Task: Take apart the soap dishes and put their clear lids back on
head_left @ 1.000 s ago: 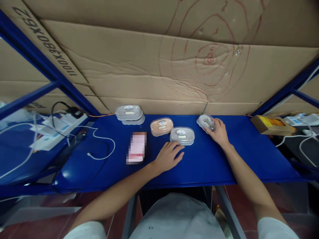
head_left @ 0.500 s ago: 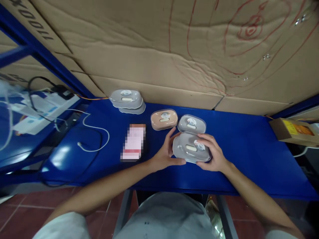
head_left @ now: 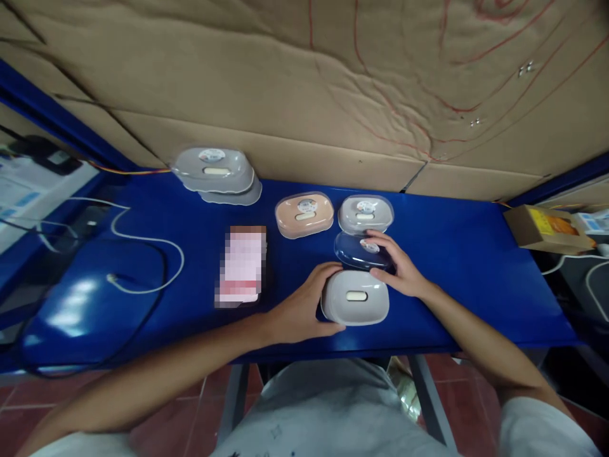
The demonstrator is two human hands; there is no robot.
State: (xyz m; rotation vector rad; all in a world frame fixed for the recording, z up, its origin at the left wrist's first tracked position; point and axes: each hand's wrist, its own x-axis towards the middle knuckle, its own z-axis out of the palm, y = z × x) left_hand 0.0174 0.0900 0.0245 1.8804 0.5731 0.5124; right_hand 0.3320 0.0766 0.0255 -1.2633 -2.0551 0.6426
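Note:
My left hand (head_left: 304,308) is closed around the left side of a grey soap dish (head_left: 379,306), which is uncovered and shows a pale oblong piece in its floor. Just beyond the dish, my right hand (head_left: 402,270) grips a clear lid (head_left: 349,249) with a round sticker, fingers on its right side. The lid is apart from the dish, and the blue table shows through it. Behind the lid sits a grey lidded soap dish (head_left: 365,226). To its left is a peach lidded soap dish (head_left: 304,225).
More grey lidded soap dishes (head_left: 214,181) are stacked at the back left. A phone with a blurred screen (head_left: 242,263) lies left of my hands. A white cable (head_left: 143,291) curls farther left. An open carton (head_left: 533,231) stands at the right, and a cardboard wall (head_left: 266,95) closes the back.
The clear lid has come off the grey soap dish. My right hand has carried it slightly away from me, while my left hand has taken hold of the dish. The view has shifted.

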